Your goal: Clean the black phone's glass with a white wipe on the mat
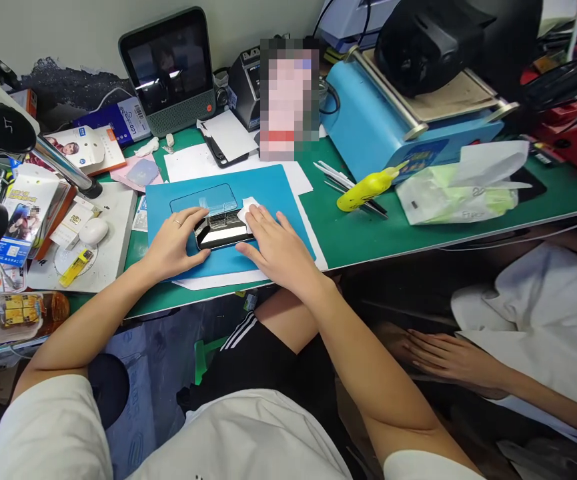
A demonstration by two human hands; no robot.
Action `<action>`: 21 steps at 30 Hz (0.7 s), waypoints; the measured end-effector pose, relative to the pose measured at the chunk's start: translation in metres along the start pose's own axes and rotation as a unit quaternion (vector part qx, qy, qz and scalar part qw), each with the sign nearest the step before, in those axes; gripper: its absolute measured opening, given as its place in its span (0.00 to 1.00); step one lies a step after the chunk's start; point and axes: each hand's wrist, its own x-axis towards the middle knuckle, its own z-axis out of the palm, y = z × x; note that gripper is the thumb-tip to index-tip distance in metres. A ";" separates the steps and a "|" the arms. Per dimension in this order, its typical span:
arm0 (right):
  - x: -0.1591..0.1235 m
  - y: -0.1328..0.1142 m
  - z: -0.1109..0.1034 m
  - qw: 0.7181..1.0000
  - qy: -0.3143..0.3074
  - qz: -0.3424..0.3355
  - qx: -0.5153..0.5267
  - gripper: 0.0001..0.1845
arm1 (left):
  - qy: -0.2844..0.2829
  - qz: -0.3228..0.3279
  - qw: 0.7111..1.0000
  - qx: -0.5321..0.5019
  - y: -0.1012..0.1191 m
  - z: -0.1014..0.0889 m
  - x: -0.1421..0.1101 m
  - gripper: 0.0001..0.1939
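A smartphone [223,235] with a dark, reflective screen lies on a blue mat [288,193]. My left hand [178,241] steadies its left end, thumb at the near edge and fingers at the far edge. Under the fingers of my right hand [281,250], a white wipe [249,208] is pressed on the phone's right end. My right thumb rests by the near edge. Just behind the phone lies a clear, dark-rimmed screen protector [205,198], partly covered by my left fingertips and the phone.
Behind the mat stand a smart display [168,73] and a phone case [223,140] with a white sheet. A yellow bottle [368,189], a wipes pack [458,193] and a blue machine [363,127] are right. Boxes [28,207] crowd the left. Another person's hand [453,357] is at right.
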 end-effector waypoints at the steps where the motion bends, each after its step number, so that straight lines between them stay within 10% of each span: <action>1: -0.001 -0.001 0.000 1.000 0.000 0.000 -0.003 0.49 | 0.001 -0.003 1.000 -0.003 0.000 0.000 0.000 0.38; 21: 0.016 -0.083 0.031 0.990 0.001 -0.137 -0.029 0.51 | 0.052 -0.037 0.994 -0.086 -0.009 0.007 -0.001 0.31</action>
